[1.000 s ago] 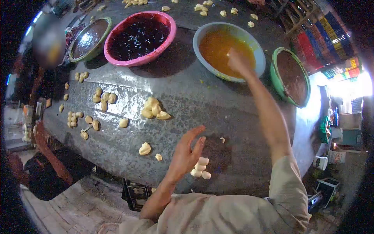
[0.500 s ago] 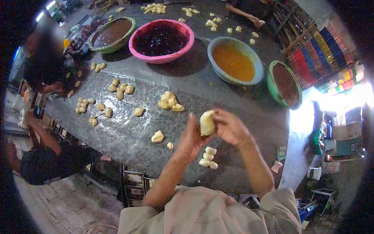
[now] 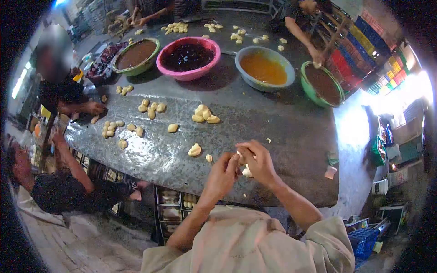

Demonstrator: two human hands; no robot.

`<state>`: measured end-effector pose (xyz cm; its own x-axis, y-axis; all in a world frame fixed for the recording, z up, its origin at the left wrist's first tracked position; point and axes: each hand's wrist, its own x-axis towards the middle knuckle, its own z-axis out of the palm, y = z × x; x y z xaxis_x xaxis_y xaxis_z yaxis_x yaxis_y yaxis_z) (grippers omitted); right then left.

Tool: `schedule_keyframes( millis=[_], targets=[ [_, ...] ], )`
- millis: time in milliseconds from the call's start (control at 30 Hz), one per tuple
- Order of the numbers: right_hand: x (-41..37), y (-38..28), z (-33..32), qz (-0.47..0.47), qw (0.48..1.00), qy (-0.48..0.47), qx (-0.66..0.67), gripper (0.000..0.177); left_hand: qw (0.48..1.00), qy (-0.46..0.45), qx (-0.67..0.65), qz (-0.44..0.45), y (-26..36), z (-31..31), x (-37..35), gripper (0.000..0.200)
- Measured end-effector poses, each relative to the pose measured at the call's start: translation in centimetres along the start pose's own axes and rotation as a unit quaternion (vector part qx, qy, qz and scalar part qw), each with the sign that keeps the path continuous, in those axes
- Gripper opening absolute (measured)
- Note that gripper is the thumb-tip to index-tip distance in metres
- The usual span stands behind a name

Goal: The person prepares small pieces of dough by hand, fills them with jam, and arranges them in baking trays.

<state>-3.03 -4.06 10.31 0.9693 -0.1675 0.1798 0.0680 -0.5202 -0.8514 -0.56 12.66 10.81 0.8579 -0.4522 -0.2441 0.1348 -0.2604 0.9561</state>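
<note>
Left hand [image 3: 221,175], right hand [image 3: 261,160], fingers [image 3: 248,146] curled close around pale dough [image 3: 241,158] — mostly hidden

Two green basins [image 3: 133,72], one pink basin [image 3: 196,73], one grey-blue basin [image 3: 261,85] far side. Easily 20+ pale lumps [image 3: 173,128], lost exact count tbh. Two hands [image 3: 222,176] near.

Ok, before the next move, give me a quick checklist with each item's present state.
1. Left hand and right hand together above the dark grey table: ok.
2. Small pale dough piece between them: ok.
3. Its shape: cannot tell; fingers cover most of it.
4. Round grey-blue bowl with orange contents free of hands: ok.
5. Round green bowl with brown contents, at the right, free of hands: not ok; a co-worker's hand is at its far rim.
</note>
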Motion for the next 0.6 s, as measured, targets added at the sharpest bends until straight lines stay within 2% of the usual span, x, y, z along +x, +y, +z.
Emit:
schedule_keyframes(
  millis=[33,100,133,167,200,233,267,300,333,367,400,433,467,533,600],
  targets=[
    [0.3,0.4,-0.4,-0.002,1.000,0.010,-0.001,0.024,1.000,0.009,-0.011,-0.003,0.0,0.1,-0.3,0.026],
    [0.5,1.4,-1.0,0.098,0.978,-0.178,0.054,0.023,1.000,0.014,-0.021,-0.006,-0.2,0.3,-0.9,0.023],
    [0.1,1.3,-1.0,0.098,0.978,-0.173,0.053,0.023,0.992,0.069,0.051,0.092,-0.7,0.3,-1.1,0.022],
    [-0.4,1.1,-1.1,0.174,0.962,-0.164,0.133,0.023,0.967,0.125,0.121,0.188,-1.1,0.3,-1.0,0.022],
    [-0.8,0.8,-1.2,0.248,0.933,-0.155,0.210,0.023,0.967,0.124,0.120,0.190,-1.7,0.5,-0.6,0.022],
    [-1.2,0.7,-1.2,0.249,0.933,-0.156,0.208,0.023,0.975,0.123,-0.008,0.183,-2.4,0.7,-0.3,0.024],
    [-1.8,0.6,-1.1,0.214,0.940,-0.120,0.236,0.023,0.969,0.120,-0.135,0.171,-3.1,1.0,-0.1,0.026],
    [-2.2,0.4,-1.1,0.178,0.944,-0.085,0.263,0.022,0.969,0.122,-0.138,0.167,-2.8,1.1,-0.1,0.026],
    [-2.4,0.2,-1.1,0.182,0.944,-0.089,0.262,0.022,0.968,0.113,-0.206,0.083,-2.2,1.2,0.0,0.027],
    [-2.6,-0.2,-1.2,0.041,0.983,-0.069,0.167,0.022,0.957,0.102,-0.271,-0.001,-2.0,1.2,0.1,0.028],
    [-2.8,-0.4,-1.3,-0.101,0.992,-0.047,0.067,0.022,0.957,0.103,-0.273,-0.006,-2.9,1.2,0.4,0.028],
    [-3.1,-0.5,-1.6,-0.097,0.992,-0.048,0.067,0.022,0.924,-0.019,-0.374,-0.079,-4.1,0.7,1.0,0.031],
    [-3.4,-0.4,-1.9,-0.112,0.992,-0.056,0.014,0.023,0.861,-0.141,-0.465,-0.150,-5.3,0.6,1.4,0.035],
    [-3.6,0.3,-2.8,-0.122,0.990,-0.065,-0.039,0.025,0.852,-0.176,-0.459,-0.182,-5.7,0.7,1.8,0.037],
    [-3.4,1.2,-3.8,-0.151,0.974,-0.120,-0.123,0.022,0.841,-0.205,-0.452,-0.214,-5.4,1.4,2.2,0.040]
  ],
)
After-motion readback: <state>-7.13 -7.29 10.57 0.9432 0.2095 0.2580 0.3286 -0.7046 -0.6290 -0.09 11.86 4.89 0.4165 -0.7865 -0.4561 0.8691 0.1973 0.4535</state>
